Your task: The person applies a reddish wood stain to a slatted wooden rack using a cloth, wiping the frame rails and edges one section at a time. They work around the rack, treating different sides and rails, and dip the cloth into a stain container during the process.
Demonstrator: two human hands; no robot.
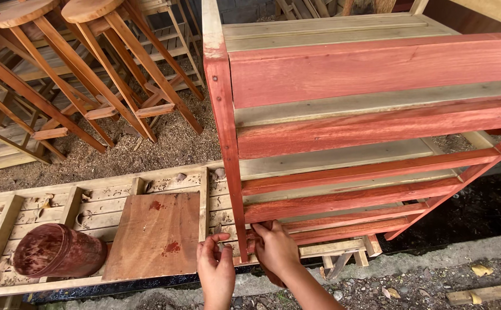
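A tall wooden shelf rack (pixel 342 120) stands in front of me, its side post and shelf fronts stained red, the shelf tops bare pale wood. My right hand (pixel 276 250) presses a dark, stain-soaked rag (pixel 262 228) against a low red rail near the left post. My left hand (pixel 216 270) hovers just left of the post (pixel 227 149), fingers loosely curled and pinched, holding nothing I can make out.
A red-stained bucket (pixel 58 251) lies on its side in a flat wooden frame (pixel 9 221), beside a brown board (pixel 156 235) with red spots. Several wooden stools (pixel 90 63) stand at the back left on sawdust. Gravel and scrap wood (pixel 485 294) lie at the lower right.
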